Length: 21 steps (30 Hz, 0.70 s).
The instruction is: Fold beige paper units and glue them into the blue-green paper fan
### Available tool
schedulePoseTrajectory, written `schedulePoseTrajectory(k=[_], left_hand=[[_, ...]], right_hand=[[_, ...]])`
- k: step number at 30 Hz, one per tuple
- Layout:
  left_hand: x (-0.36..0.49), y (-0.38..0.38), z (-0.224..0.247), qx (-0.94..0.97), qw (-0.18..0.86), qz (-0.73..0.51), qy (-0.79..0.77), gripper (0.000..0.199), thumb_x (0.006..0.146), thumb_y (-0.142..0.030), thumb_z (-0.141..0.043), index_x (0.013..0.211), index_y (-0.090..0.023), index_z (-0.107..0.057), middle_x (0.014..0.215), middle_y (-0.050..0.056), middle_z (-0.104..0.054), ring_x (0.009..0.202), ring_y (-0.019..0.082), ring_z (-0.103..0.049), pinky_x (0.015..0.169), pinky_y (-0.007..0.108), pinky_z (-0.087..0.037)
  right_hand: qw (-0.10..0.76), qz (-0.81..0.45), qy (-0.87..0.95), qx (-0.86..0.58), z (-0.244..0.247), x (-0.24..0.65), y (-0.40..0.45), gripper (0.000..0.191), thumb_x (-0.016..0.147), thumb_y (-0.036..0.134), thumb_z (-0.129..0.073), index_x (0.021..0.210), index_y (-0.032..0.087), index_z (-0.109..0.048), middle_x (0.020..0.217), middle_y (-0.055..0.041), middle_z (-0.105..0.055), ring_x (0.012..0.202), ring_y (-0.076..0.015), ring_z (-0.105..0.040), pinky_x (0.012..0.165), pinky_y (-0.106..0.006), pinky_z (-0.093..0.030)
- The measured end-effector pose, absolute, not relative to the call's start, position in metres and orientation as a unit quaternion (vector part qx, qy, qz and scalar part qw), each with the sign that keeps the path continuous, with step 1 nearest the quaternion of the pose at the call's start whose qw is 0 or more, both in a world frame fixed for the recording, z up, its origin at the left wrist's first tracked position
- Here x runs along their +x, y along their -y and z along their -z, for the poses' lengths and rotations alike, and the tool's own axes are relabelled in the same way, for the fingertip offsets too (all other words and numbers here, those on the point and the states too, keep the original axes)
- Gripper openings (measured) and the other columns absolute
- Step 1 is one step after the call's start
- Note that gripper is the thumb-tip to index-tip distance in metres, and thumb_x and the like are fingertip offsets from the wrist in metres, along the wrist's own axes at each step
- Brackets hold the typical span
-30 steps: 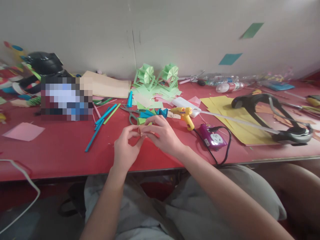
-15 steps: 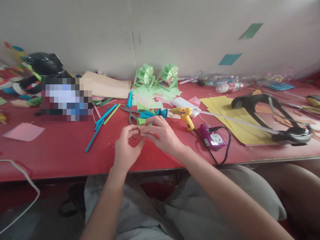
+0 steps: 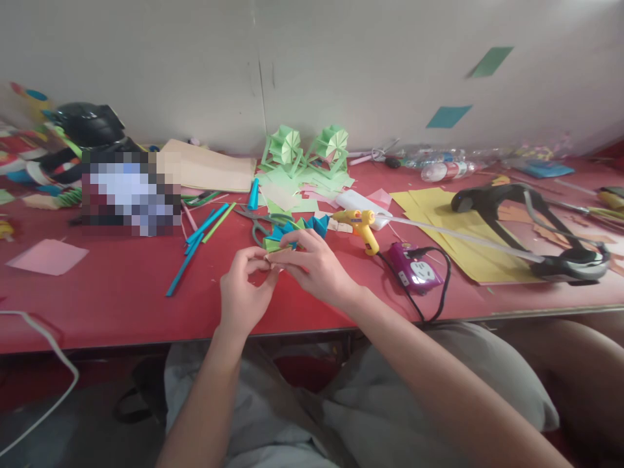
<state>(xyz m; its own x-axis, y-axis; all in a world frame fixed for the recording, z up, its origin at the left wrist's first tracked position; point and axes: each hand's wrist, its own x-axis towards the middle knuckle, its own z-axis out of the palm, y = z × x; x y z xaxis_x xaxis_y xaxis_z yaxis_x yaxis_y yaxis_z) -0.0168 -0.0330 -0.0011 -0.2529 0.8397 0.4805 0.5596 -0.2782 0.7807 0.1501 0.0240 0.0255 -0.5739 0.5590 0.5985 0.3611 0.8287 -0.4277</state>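
My left hand [image 3: 245,281] and my right hand [image 3: 319,265] meet over the near part of the red table. Both pinch a small piece of tan paper [image 3: 281,251], mostly hidden by the fingers. Just behind them lies a blue pleated paper piece [image 3: 316,226], with a green paper piece [image 3: 271,244] partly covered by my fingers. Scissors [image 3: 258,231] rest to the left of the blue paper. A yellow glue gun [image 3: 361,229] with a long clear stick lies to the right.
Blue paper sticks [image 3: 188,260] lie on the left. A purple power socket [image 3: 414,266] with a black cord is at the right, near yellow sheets [image 3: 439,234] and a black headset [image 3: 517,214]. Two green paper wheels [image 3: 283,146] stand at the back, by the wall.
My fingers have shifted slightly on the tan paper, the right ones now lying flatter over it. More of the blue pleated paper shows behind my hands, its folds spread wider.
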Motion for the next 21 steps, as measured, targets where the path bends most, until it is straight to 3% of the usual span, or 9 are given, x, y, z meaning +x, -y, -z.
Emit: schedulePoseTrajectory(k=[5, 8, 12, 16, 21], left_hand=[[-0.019, 0.029, 0.002, 0.580, 0.118, -0.543, -0.596, 0.025, 0.084, -0.034, -0.074, 0.102, -0.023, -0.061, 0.086, 0.002, -0.076, 0.078, 0.018, -0.073, 0.069, 0.027, -0.054], [-0.023, 0.027, 0.002, 0.569, 0.087, -0.543, -0.612, 0.025, 0.085, -0.033, -0.072, 0.106, -0.022, -0.063, 0.093, 0.004, -0.077, 0.084, 0.019, -0.074, 0.071, 0.026, -0.054], [-0.034, 0.025, 0.002, 0.565, 0.043, -0.530, -0.631, 0.021, 0.084, -0.027, -0.072, 0.104, -0.021, -0.066, 0.095, 0.004, -0.077, 0.090, 0.019, -0.073, 0.072, 0.025, -0.052], [-0.052, 0.023, 0.004, 0.570, 0.018, -0.522, -0.634, 0.018, 0.083, -0.025, -0.071, 0.100, -0.020, -0.068, 0.094, 0.004, -0.076, 0.086, 0.019, -0.072, 0.071, 0.026, -0.051], [-0.068, 0.023, 0.005, 0.577, 0.005, -0.513, -0.635, 0.019, 0.085, -0.027, -0.070, 0.102, -0.021, -0.070, 0.091, 0.003, -0.072, 0.078, 0.016, -0.066, 0.069, 0.025, -0.051]], right_hand=[[0.399, -0.119, 0.863, -0.285, -0.028, 0.154, -0.021, 0.020, 0.099, 0.023, -0.054, 0.107, 0.024, -0.073, 0.110, -0.0095, -0.065, 0.100, -0.0214, -0.060, 0.089, -0.038, -0.050], [0.405, -0.118, 0.840, -0.340, -0.028, 0.160, -0.020, 0.017, 0.096, 0.020, -0.054, 0.098, 0.021, -0.071, 0.102, -0.0082, -0.066, 0.096, -0.0205, -0.063, 0.085, -0.034, -0.051], [0.340, -0.116, 0.811, -0.462, -0.028, 0.172, -0.020, 0.012, 0.091, 0.017, -0.056, 0.087, 0.020, -0.067, 0.096, -0.0069, -0.068, 0.090, -0.0213, -0.064, 0.074, -0.031, -0.049], [0.282, -0.102, 0.781, -0.547, -0.026, 0.187, -0.026, 0.006, 0.087, 0.023, -0.058, 0.091, 0.020, -0.062, 0.098, -0.0087, -0.067, 0.087, -0.0244, -0.065, 0.071, -0.034, -0.048], [0.303, -0.137, 0.760, -0.558, -0.013, 0.199, -0.039, 0.024, 0.082, 0.029, -0.062, 0.103, 0.020, -0.052, 0.103, -0.0129, -0.066, 0.090, -0.0273, -0.065, 0.079, -0.042, -0.052]])
